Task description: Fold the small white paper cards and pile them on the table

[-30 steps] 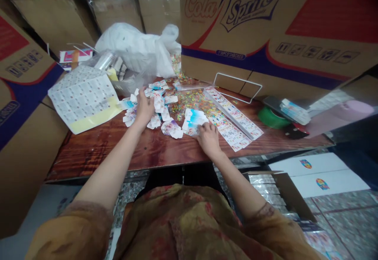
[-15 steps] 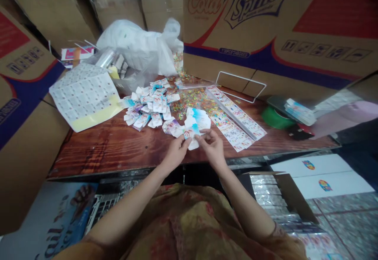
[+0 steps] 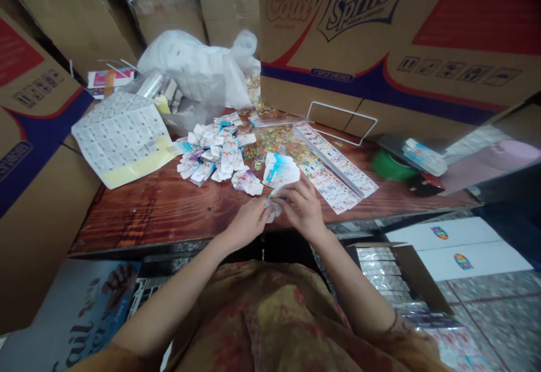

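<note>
Between my two hands, close to the table's front edge, is a small printed carton [image 3: 274,209], mostly covered by fingers. My left hand [image 3: 250,221] pinches its left side. My right hand [image 3: 301,206] grips it from the right, fingers curled over the top. Just beyond them lies a stack of flat blue-and-white cartons [image 3: 281,169]. A purple-and-white carton piece [image 3: 247,181] rests to the left of that stack. Farther left is a heap of small folded cartons [image 3: 222,149].
Colourful small pieces [image 3: 274,141] are scattered across the wooden table [image 3: 135,214]. Printed sticker sheets [image 3: 333,169] and a white wire frame [image 3: 342,123] lie to the right. A large cardboard box [image 3: 329,87] stands behind. A green tape roll [image 3: 393,164] is at right, a patterned sheet [image 3: 127,135] at left.
The carton in my hands has turned from lying flat and face-up to being tilted and largely covered. My right fingers have curled over it, and both hands have come slightly nearer to me.
</note>
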The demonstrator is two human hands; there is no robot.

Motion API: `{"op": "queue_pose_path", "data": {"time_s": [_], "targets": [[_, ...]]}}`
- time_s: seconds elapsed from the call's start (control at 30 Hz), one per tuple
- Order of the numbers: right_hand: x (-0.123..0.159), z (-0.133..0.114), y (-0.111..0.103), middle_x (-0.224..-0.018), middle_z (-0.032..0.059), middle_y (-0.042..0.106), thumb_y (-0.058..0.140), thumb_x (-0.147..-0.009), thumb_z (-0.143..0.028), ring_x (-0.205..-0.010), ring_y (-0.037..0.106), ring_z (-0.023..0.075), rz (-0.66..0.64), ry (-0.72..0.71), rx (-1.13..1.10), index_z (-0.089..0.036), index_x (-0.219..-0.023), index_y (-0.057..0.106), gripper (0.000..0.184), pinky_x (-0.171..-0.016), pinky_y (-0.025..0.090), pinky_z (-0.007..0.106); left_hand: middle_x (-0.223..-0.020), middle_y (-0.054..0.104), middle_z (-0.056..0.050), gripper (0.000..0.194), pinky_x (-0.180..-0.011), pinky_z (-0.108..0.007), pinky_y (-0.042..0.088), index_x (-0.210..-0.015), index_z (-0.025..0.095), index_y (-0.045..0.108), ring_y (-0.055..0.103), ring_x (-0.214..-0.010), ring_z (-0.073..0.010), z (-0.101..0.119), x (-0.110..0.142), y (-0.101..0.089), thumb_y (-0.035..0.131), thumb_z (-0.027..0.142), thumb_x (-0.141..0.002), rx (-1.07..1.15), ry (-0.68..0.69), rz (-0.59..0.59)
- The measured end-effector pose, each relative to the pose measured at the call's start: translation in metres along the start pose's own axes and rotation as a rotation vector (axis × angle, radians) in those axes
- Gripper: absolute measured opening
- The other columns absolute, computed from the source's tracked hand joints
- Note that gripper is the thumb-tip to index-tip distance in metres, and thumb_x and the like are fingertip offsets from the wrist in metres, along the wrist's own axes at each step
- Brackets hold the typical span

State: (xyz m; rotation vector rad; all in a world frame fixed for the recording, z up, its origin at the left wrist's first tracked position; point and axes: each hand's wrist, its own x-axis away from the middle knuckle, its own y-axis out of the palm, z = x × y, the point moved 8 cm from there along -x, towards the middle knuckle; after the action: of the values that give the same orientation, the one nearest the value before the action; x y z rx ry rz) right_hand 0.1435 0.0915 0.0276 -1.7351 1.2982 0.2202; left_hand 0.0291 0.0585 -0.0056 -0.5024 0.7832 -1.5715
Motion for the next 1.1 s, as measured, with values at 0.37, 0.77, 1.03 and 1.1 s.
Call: {"op": "queue_pose_path", "data": {"time_s": [0.37, 0.77, 1.03, 1.1], "targets": [[0.017, -0.008, 0.010, -0.070, -0.0039, 0.064, 0.056, -0.086, -0.027, -0.065, 0.060, 0.0134, -0.198, 0.104, -0.267, -0.024, -0.075, 0.058, 0.012, -0.110, 0.027, 0.048, -0.057, 0.056, -0.001, 0.027, -0.049, -0.023, 0.042, -0.068, 0.014, 0.053, 0.053, -0.048, -0.0111, 0.000, 0.008, 0.048, 0.052, 0.038, -0.080, 0.717, -0.290, -0.450], [0.033, 0.023, 0.006, -0.083, 0.0001, 0.063, 0.074, -0.072, -0.035, -0.073, 0.060, 0.0155, 0.015, 0.553, -0.747, -0.024, -0.093, 0.060, 0.028, -0.070, 0.049, 0.030, -0.065, 0.057, 0.002, 0.035, -0.054, -0.020, 0.037, -0.076, 0.012, 0.060, 0.047, -0.058, -0.0090, -0.009, 0.007, 0.033, 0.073, 0.042, -0.065, 0.628, -0.224, -0.172], [0.041, 0.035, 0.043, -0.068, -0.0030, 0.065, 0.083, -0.058, -0.037, -0.057, 0.058, 0.0114, -0.058, 0.880, -1.088, -0.019, -0.073, 0.063, 0.031, -0.057, 0.048, 0.024, -0.081, 0.063, 0.000, 0.046, -0.063, -0.022, 0.043, -0.096, 0.016, 0.055, 0.057, -0.071, -0.0134, -0.010, 0.009, 0.020, 0.076, 0.040, -0.063, 0.572, -0.232, 0.073], [0.044, 0.039, 0.042, -0.065, -0.0029, 0.065, 0.081, -0.061, -0.039, -0.054, 0.056, 0.0110, 0.017, 0.870, -1.057, -0.019, -0.072, 0.065, 0.028, -0.054, 0.046, 0.023, -0.089, 0.064, -0.002, 0.043, -0.068, -0.024, 0.045, -0.103, 0.018, 0.049, 0.060, -0.077, -0.0138, -0.012, 0.011, 0.014, 0.070, 0.039, -0.072, 0.662, -0.212, 0.194]]}}
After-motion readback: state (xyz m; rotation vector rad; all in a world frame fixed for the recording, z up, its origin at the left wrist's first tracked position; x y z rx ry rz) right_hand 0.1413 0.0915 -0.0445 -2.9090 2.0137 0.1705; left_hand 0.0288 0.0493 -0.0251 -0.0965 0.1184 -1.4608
